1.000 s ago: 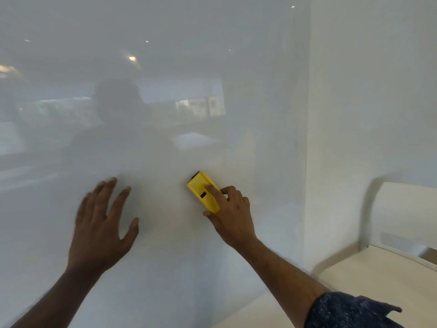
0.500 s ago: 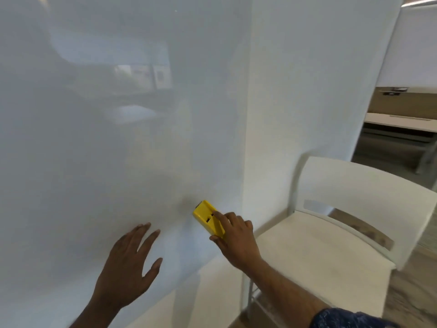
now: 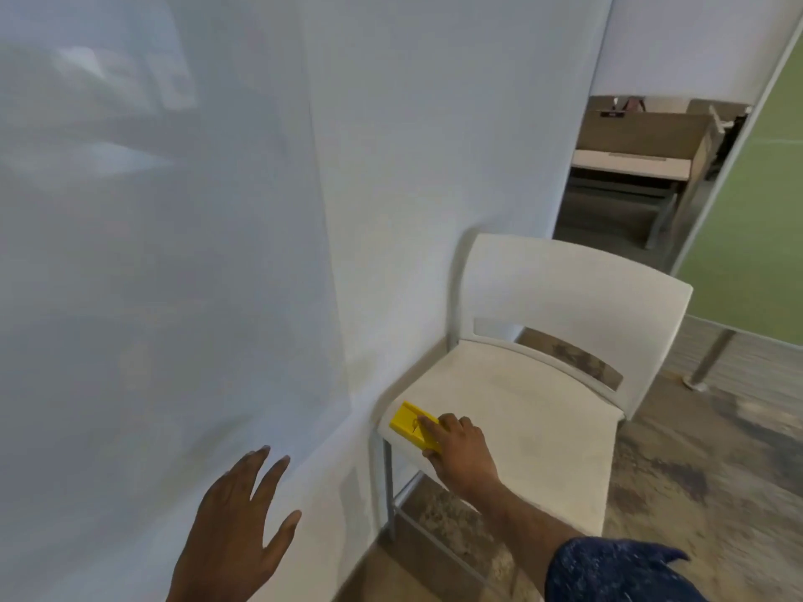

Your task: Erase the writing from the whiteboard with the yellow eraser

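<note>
While our right hand (image 3: pixel 460 454) grips the yellow eraser (image 3: pixel 413 425), fingers draped over its back end and index finger laid along its top, the eraser sits at the front left corner of the white chair (image 3: pixel 543 410) seat; we can't tell if it's resting flat on the seat or held just above it. It's off the whiteboard (image 3: pixel 152 254), near the board's lower right edge but not touching it. Our right forearm runs down to the bottom right, where a dark blue speckled sleeve (image 3: pixel 617 571) shows. Our left hand (image 3: pixel 237 523) is open, fingers spread, palm toward the whiteboard at its lower part, holding nothing; contact with the surface is unclear from this angle. The whiteboard fills the left side and looks clean, no writing visible, only faint reflections in the gloss. To its right is a plain white wall (image 3: pixel 434 145), with the chair pushed up just beside it. The chair has a slotted backrest and thin metal legs. Floor (image 3: pixel 717 449) under and around it is mottled grey-brown. Behind the chair, well apart, there's a desk (image 3: pixel 630 162) through an opening, and a green panel (image 3: pixel 756 232) at far right with a metal leg below it.
</note>
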Tool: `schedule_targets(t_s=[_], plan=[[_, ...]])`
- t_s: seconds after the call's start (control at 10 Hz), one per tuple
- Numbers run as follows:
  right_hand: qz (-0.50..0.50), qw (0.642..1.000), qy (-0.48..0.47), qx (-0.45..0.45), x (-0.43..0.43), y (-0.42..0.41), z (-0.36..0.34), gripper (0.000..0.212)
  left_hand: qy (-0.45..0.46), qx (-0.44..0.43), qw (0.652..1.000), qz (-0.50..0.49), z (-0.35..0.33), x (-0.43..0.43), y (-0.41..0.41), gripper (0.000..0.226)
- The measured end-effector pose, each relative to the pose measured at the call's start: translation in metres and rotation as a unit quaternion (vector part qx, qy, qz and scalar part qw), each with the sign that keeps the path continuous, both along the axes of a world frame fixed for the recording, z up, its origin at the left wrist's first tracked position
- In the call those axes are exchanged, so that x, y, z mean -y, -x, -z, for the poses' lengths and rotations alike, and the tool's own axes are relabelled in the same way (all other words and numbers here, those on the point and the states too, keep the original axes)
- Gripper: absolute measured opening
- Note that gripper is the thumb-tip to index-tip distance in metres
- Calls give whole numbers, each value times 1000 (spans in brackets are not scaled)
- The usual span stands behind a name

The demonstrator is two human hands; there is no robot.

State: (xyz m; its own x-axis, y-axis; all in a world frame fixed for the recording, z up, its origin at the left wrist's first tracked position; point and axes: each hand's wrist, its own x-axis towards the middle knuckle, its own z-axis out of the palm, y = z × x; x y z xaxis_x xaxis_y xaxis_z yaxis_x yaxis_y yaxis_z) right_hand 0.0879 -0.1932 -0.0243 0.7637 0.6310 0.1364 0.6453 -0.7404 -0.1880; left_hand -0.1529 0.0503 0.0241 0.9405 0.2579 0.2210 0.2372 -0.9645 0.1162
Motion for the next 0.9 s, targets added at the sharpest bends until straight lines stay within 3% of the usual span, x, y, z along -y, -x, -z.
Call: schedule_targets(t_s=[0.5,0.8,0.9], plan=[[161,983,68,-47,69,-106,94,53,19,-50,997,57,54,45,-141,75],[167,977,63,-117,69,-110,132,55,19,-35,998,54,81,57,-160,76],[140,984,45,-98,63,-109,130,67,33,-29,998,44,75,55,-159,80]])
